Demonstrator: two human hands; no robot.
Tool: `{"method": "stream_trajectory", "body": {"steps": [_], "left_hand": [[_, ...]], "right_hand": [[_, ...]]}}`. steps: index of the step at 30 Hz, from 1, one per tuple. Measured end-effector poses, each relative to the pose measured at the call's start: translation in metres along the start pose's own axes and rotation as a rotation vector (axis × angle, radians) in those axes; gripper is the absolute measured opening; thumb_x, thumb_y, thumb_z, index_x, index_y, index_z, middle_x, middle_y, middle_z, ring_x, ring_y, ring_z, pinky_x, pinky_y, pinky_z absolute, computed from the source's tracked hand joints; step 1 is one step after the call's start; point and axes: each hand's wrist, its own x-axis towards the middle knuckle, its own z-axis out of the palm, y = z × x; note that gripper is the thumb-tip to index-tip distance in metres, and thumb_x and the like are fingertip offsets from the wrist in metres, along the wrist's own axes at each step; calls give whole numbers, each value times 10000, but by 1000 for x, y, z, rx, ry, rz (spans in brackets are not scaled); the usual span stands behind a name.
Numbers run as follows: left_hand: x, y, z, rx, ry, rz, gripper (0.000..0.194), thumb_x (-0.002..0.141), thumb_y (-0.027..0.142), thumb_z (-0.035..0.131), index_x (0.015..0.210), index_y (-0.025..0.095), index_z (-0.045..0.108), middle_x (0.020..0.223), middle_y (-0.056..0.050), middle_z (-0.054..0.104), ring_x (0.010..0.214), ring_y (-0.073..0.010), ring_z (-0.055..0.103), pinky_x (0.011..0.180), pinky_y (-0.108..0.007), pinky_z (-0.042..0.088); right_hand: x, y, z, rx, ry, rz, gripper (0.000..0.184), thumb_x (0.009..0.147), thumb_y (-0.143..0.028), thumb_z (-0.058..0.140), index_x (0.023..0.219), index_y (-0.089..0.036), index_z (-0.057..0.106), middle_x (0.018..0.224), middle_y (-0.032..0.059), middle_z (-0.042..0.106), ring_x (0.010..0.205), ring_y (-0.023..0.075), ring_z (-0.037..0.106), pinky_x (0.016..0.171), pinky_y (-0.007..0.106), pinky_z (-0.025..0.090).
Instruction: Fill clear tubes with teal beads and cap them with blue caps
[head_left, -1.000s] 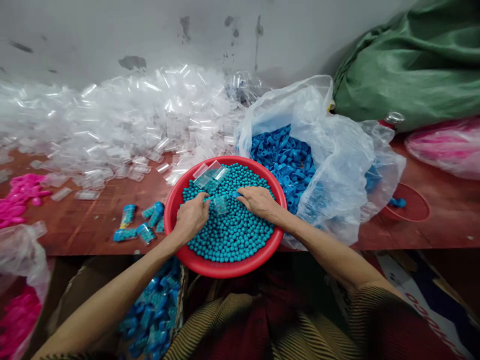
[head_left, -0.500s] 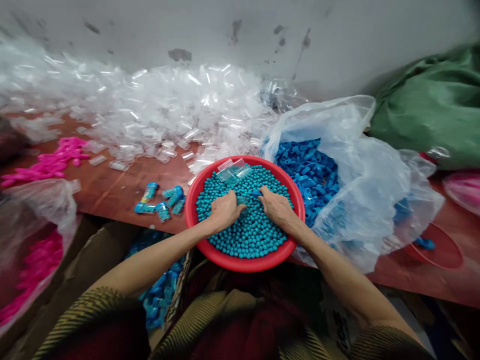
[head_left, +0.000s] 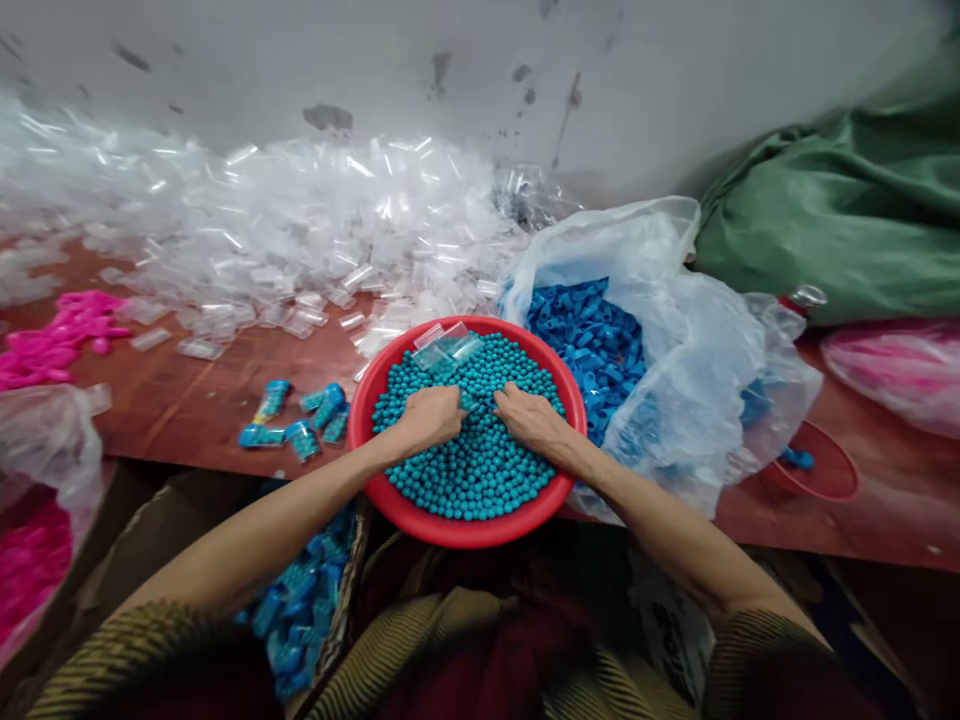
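Observation:
A red basin (head_left: 469, 532) full of small turquoise beads (head_left: 480, 490) stands at the table's front edge. My left hand (head_left: 435, 415) is closed and dips its fingertips into the beads left of the middle; the clear plastic tube seen in it earlier is now mostly hidden. Facing it, my right hand (head_left: 531, 415) is closed too, thumb and fingers pinched low over the beads. Its fingers hide the blue cap that showed there before. Several empty clear tubes (head_left: 446, 348) lie on the beads at the basin's far side.
Clear tubes (head_left: 300, 220) are heaped along the wall. Right of the basin, an open plastic bag (head_left: 675, 340) holds blue caps (head_left: 589, 330). Filled bottles (head_left: 304, 440) lie at left, near pink pieces (head_left: 67, 335). A box of filled bottles (head_left: 300, 600) stands below the edge.
Both hands have sunk slightly toward the beads and come a little closer together; the tube and cap in them are now hidden. The view has shifted, moving the scene left.

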Motion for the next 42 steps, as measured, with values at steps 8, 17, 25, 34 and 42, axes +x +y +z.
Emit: {"method": "stream_trajectory", "body": {"steps": [8, 17, 25, 34, 42], "left_hand": [[26, 17, 13, -201, -121, -13, 64, 685, 128, 551, 720, 131, 604, 826, -135, 656, 976, -289, 597, 863, -379, 434], [34, -3, 14, -980, -347, 85, 317, 674, 466, 568, 652, 180, 435, 565, 50, 402, 513, -90, 415, 506, -228, 384], [22, -8, 17, -1265, -315, 127, 337, 590, 436, 669, 661, 166, 481, 604, 44, 459, 576, -85, 410, 590, -229, 356], [9, 7, 22, -1289, -44, 137, 289, 700, 407, 582, 789, 138, 526, 654, 7, 586, 671, -122, 543, 663, -247, 399], [-4, 14, 25, -1374, 22, 77, 606, 758, 332, 538, 1314, 145, 388, 567, 65, 511, 381, -63, 449, 364, -175, 295]], "right_hand": [[7, 4, 1, 381, 53, 142, 292, 881, -48, 288, 1041, -79, 530, 1061, 171, 555, 919, 221, 568, 797, 334, 430], [13, 20, -2, 933, -29, 192, 260, 892, -139, 352, 1063, -151, 547, 796, 7, 622, 586, 92, 579, 505, 196, 470], [12, 18, 1, 1372, -8, 151, 281, 853, -167, 476, 1118, -174, 569, 709, -26, 576, 493, 60, 534, 430, 155, 435], [7, 8, 0, 1234, 203, 33, 296, 869, -212, 437, 1063, -191, 660, 747, -11, 630, 561, 93, 562, 594, 230, 486], [5, 12, -3, 1059, 205, -124, 317, 882, -210, 412, 1081, -215, 658, 678, -31, 586, 554, 93, 501, 597, 212, 436]]}}
